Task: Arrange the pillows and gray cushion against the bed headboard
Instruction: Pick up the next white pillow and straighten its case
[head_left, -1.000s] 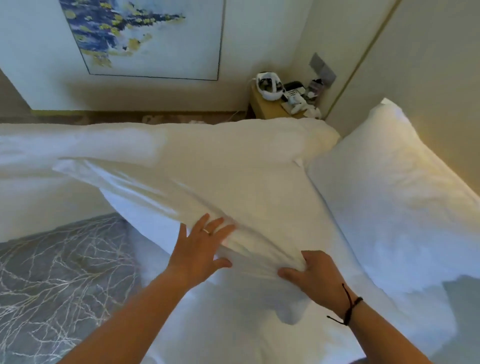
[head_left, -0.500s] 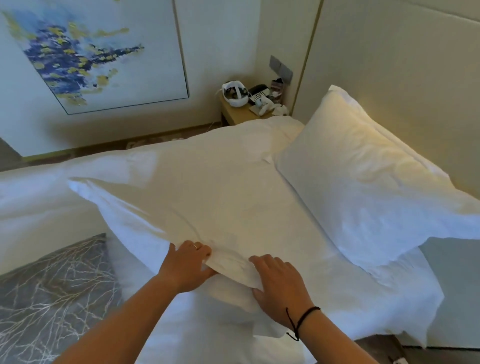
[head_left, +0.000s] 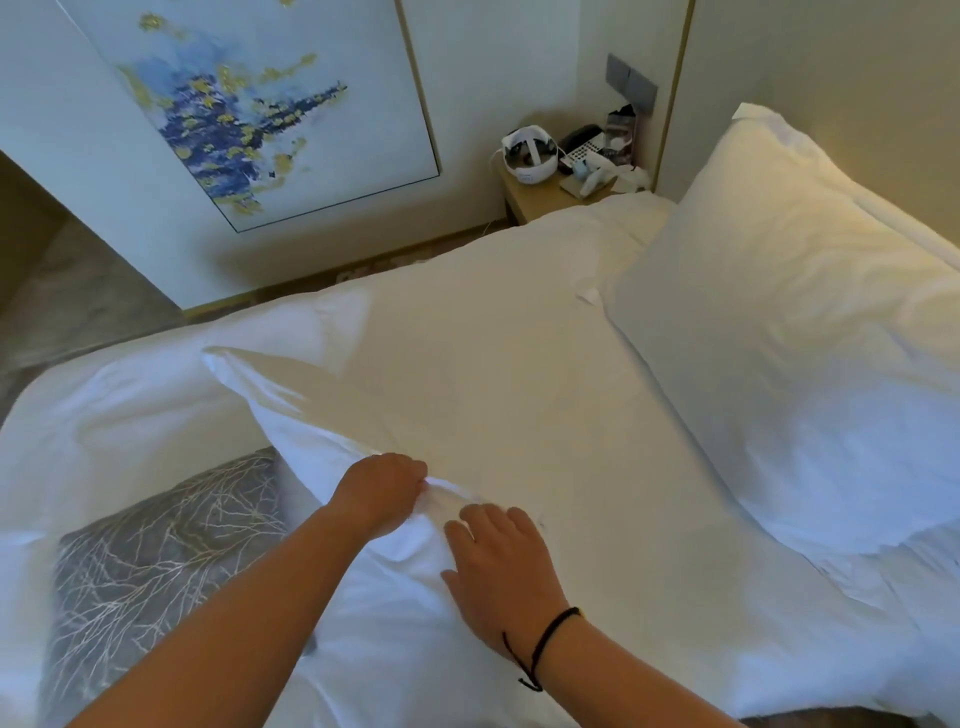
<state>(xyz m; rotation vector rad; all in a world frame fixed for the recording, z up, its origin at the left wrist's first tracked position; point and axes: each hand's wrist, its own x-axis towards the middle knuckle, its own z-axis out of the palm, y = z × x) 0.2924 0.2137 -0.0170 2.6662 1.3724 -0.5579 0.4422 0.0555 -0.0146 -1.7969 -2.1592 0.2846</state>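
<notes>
left hand (head_left: 382, 491) at approx 6 o'clock of frame, fingers curled under, pinching the near edge of the big white pillow (head_left: 467, 395) that fills the centre. right hand (head_left: 498, 566) just beside it, toward 5 o'clock, palm down w/ fingers straight and spread, pressing flat on the same pillow's edge, not gripping; black cord bracelet (head_left: 545, 642) on that wrist. second white pillow (head_left: 795, 332) at 3 o'clock, leaning against the beige headboard (head_left: 831, 78), its lower edge overlapping the held pillow's right side. gray cushion (head_left: 156, 566) w/ pale branch pattern at 8 o'clock, lying flat on the white duvet (head_left: 104, 410), partly under the held pillow's left corner, well apart from the headboard. wooden nightstand (head_left: 535, 200) at 1 o'clock w/ a phone (head_left: 584, 148) & small clutter, too small to id. blue-yellow painting (head_left: 249, 114) on wall at 11 o'clock.
</notes>
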